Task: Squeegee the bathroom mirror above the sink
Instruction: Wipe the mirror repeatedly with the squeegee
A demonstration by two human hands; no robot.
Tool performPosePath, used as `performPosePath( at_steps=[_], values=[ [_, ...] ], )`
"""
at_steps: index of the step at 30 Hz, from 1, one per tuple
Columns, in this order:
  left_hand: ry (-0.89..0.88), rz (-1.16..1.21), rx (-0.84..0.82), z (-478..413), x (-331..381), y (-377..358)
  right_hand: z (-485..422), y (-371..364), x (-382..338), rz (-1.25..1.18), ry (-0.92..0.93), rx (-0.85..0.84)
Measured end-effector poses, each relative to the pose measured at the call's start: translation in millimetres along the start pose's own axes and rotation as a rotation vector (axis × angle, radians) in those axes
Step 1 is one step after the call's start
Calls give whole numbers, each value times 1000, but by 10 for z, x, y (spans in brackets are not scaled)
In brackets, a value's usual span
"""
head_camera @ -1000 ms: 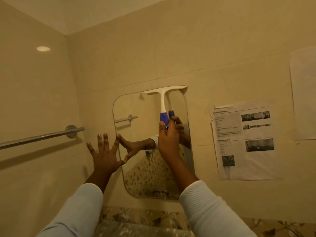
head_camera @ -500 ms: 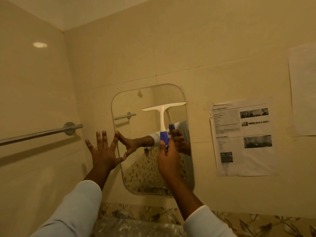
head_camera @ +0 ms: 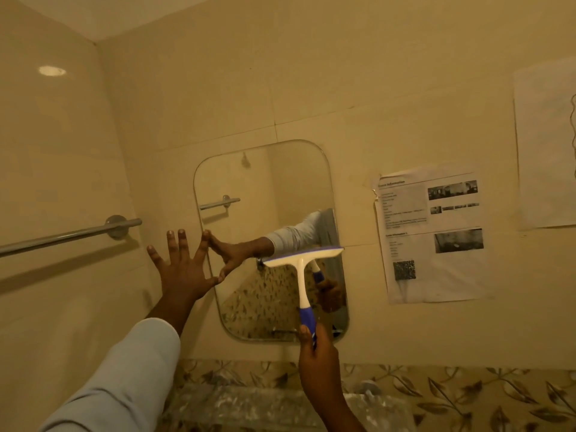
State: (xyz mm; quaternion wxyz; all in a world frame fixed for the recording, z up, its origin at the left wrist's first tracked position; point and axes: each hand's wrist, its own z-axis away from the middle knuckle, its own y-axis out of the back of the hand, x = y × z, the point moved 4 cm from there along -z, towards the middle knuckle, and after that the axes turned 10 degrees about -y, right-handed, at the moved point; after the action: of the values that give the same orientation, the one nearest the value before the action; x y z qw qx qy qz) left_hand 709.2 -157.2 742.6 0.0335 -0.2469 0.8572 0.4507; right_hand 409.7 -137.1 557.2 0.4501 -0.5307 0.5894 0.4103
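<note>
Your right hand (head_camera: 318, 363) was clamped around the blue grip at the bottom of the squeegee (head_camera: 300, 275), thumb up along the near side of the handle and the other fingers curled behind it. The white stem ran up from your fist to the blade, which lay across the right half of the mirror (head_camera: 249, 188) a little below mid-height, tilted slightly so that its right end sat higher and reached the mirror's right edge. From this angle you could not tell how firmly the rubber pressed on the glass, though the blade met its own reflection. Your left hand (head_camera: 182, 269) held nothing: its fingers were straight and spread wide against the wall just left of the mirror, with the index fingertip and the thumb tip touching the mirror's left edge. A pale sleeve (head_camera: 124, 378) covered that forearm. The mirror itself was a rounded rectangle fixed to the beige tiled wall, and it reflected both of your hands. A metal towel bar (head_camera: 68, 235) was mounted on the side wall to the left. To the right of the mirror, a printed sheet (head_camera: 433, 238) with text and small photos hung on the wall, and a second paper (head_camera: 545, 145) hung farther right. A leaf-patterned tile border (head_camera: 436, 391) ran along the wall below.
</note>
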Motion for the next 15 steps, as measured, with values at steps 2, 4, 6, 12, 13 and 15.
performPosePath(
  at_steps=[2,4,6,12,13,15],
  values=[
    [-1,-5,-2,2,1,6,73,24,248,20,-50,14],
    [-5,-5,-3,5,-1,8,147,59,447,42,-94,12],
    [-9,-4,-5,8,-3,7,219,95,568,56,-119,10],
    [-11,-3,-12,10,14,16,336,161,748,93,-182,24],
    [-13,-3,-11,14,11,19,350,168,779,94,-196,28],
    [-15,2,-10,21,7,29,386,173,846,91,-229,32]
  ],
)
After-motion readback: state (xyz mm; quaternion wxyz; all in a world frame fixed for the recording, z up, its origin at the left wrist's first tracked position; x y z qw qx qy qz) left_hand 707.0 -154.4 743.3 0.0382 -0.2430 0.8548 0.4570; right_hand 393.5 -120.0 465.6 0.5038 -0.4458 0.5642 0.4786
